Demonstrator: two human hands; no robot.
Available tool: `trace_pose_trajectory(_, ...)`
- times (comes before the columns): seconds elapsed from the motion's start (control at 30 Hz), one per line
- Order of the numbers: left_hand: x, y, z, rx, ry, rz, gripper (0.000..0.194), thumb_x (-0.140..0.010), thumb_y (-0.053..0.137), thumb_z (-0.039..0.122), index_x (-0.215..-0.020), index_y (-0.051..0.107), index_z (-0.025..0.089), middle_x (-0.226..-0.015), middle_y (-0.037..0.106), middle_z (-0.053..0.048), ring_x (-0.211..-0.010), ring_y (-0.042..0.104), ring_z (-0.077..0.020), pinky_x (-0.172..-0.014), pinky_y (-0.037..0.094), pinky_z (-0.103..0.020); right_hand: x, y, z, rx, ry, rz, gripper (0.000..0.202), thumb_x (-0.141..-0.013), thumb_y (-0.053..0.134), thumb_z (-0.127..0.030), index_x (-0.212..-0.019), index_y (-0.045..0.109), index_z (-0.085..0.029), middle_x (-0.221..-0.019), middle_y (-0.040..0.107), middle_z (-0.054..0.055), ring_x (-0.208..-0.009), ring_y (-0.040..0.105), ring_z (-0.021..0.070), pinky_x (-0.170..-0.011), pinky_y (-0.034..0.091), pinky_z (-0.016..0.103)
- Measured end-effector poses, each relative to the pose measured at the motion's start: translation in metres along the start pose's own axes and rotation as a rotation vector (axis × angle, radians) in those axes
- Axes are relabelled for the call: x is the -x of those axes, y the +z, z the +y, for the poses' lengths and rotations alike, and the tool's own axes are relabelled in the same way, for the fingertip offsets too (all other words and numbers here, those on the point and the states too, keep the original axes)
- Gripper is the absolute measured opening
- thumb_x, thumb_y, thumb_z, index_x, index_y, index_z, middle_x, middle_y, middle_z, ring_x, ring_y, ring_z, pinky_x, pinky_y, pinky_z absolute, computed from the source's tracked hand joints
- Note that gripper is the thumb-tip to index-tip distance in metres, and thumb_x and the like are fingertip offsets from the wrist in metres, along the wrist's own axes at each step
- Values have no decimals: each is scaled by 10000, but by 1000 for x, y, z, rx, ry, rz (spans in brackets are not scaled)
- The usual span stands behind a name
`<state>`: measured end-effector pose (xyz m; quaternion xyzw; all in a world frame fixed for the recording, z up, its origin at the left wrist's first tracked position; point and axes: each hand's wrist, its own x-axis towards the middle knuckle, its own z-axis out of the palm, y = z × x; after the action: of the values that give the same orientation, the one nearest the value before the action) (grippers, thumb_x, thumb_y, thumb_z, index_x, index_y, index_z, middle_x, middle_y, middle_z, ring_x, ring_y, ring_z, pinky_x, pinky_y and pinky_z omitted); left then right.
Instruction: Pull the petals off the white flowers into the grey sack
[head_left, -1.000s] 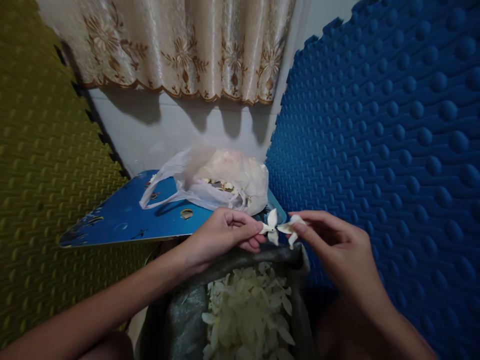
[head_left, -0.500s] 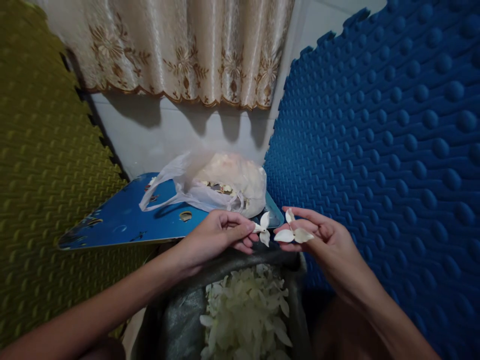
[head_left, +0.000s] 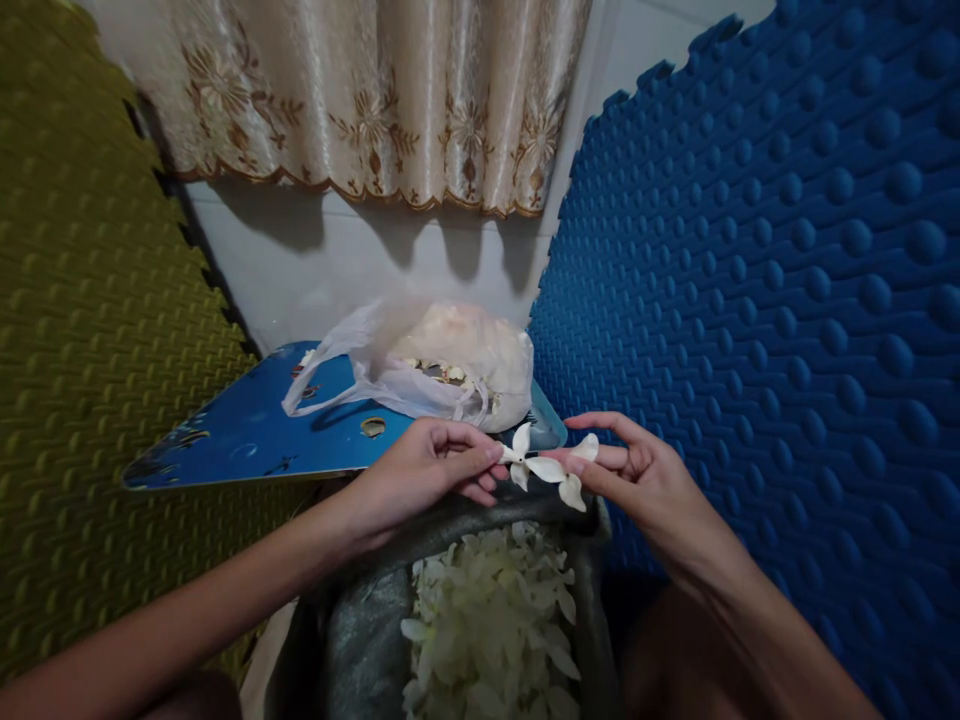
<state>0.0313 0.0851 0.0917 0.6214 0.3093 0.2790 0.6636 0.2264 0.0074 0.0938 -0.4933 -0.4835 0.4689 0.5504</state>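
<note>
My left hand (head_left: 450, 460) pinches the narrow base of a white artificial flower (head_left: 520, 458) between thumb and fingers. Facing it, my right hand (head_left: 637, 465) is closed on a second white flower (head_left: 571, 488), its thumb and fingertips pressed on the petals. The two flowers meet between the hands, a petal of one against the other. I cannot tell whether they are joined. Below the hands, a heap of white flowers (head_left: 487, 620) fills part of a dark grey sack (head_left: 364, 630).
A blue board (head_left: 262, 430) with a hole lies behind my hands. On it rests a white plastic bag (head_left: 465, 350) with small pale pieces inside. A yellow foam mat (head_left: 97, 350) stands at left, a blue foam mat (head_left: 765, 280) at right. A curtain (head_left: 367, 100) hangs behind.
The two flowers, apart before, now touch. My right hand has turned its flower and pressed its thumb on it. My left hand has shifted slightly left.
</note>
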Motion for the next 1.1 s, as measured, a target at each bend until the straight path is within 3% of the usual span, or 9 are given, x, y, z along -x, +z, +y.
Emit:
trace_pose_trajectory(0.17,5,0,6,-147,130,142,200,-747,646,308,-690,583,126,-621,624,-13,-569,588,-108,-584,479,-217,0,1,1,49,-16,24,212,-692,742,-298,-767,581,-182,-650,708,-7,-614,651,124,-595,471,195)
trace_pose_trajectory(0.23,8,0,8,-197,210,150,142,-752,630,256,-802,551,149,-590,585,26,-530,562,-102,-529,441,-201,1,2,2,81,-30,27,185,-690,739,-302,-734,611,-176,-710,718,12,-658,654,136,-610,471,203)
trace_pose_trajectory(0.33,13,2,9,-356,332,142,244,-751,574,150,-981,509,200,-589,498,72,-508,484,-90,-487,357,-185,2,5,3,189,-68,60,179,-719,705,-334,-786,687,-169,-870,724,59,-812,655,185,-683,477,238)
trace_pose_trajectory(0.4,16,6,9,-537,401,182,234,-767,498,102,-973,541,202,-599,457,67,-530,437,-91,-500,320,-192,2,6,4,214,-57,59,216,-733,687,-350,-843,710,-165,-903,723,71,-858,650,203,-714,476,255)
trace_pose_trajectory(0.57,20,18,10,-776,427,195,264,-840,407,122,-964,630,191,-594,522,45,-536,434,-100,-537,308,-211,3,11,6,57,43,47,588,-616,789,-281,-1156,573,-197,-696,727,9,-725,672,176,-672,487,257)
trace_pose_trajectory(0.7,19,20,12,-749,425,82,277,-846,526,287,-1084,647,208,-687,642,18,-548,463,-100,-570,339,-209,1,14,6,-4,68,70,537,-485,845,-177,-969,612,-181,-536,665,-56,-528,616,106,-559,464,186)
trace_pose_trajectory(0.9,11,19,9,-423,200,-82,281,-780,607,362,-933,722,155,-695,677,-17,-553,479,-106,-499,315,-196,3,17,6,5,37,103,455,-409,864,-158,-733,546,-182,-508,654,-56,-437,558,82,-466,419,161)
trace_pose_trajectory(1.03,5,17,2,-271,146,-47,225,-744,647,328,-835,730,140,-661,666,-11,-550,497,-102,-487,314,-184,8,21,4,127,0,145,404,-434,863,-206,-691,551,-190,-506,640,-44,-440,559,107,-440,396,186)
trace_pose_trajectory(1.1,2,13,0,-293,161,62,226,-742,644,345,-799,722,141,-645,659,-6,-554,509,-110,-493,326,-186,8,19,3,205,-37,154,337,-477,848,-254,-668,577,-191,-503,615,-38,-445,552,121,-445,401,212)
